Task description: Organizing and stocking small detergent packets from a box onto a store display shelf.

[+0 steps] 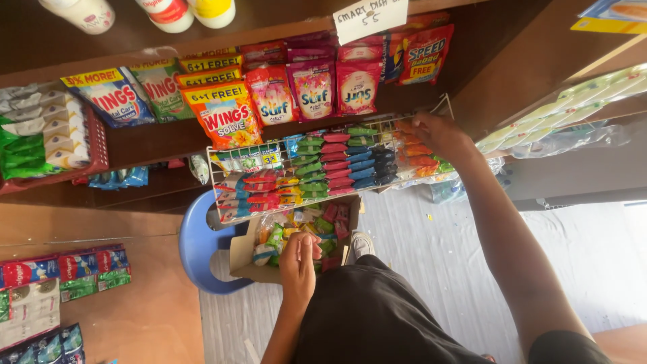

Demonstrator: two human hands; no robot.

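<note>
Head view: left hand [297, 265] at six o'clock pinches a pink sachet [315, 251] over the cardboard box [244, 251]; right hand [438, 135], at two o'clock, fingers curled onto orange sachets [416, 149] in the wire rack [222, 176]

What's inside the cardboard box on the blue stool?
The cardboard box holds loose small sachets, green, pink and yellow. The left hand covers some; the wire rack hides the box's far end.
</note>
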